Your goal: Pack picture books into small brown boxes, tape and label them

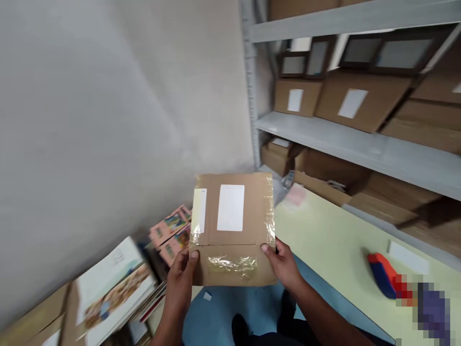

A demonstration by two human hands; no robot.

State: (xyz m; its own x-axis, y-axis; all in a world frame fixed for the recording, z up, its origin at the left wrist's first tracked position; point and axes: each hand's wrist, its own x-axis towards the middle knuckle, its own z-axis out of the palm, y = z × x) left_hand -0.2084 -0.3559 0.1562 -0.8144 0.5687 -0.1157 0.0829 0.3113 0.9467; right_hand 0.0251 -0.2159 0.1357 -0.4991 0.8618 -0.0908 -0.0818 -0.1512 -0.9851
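Left hand (181, 273) eight o'clock, right hand (283, 263) four, clamped on box (234, 238); likely holding step; next needs level grip.

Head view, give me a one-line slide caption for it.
Left hand and right hand hold a taped package near a table and shelves.

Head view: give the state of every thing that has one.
box: taped, labelled, held up
left grip: closed on the box's left edge
right grip: closed on its right edge
books: stacked, picture cover up
pink packs: partly hidden
low carton: open
upper cartons: labelled, on the shelf
slip: flat on the table
red-blue tool: on the table, blurred
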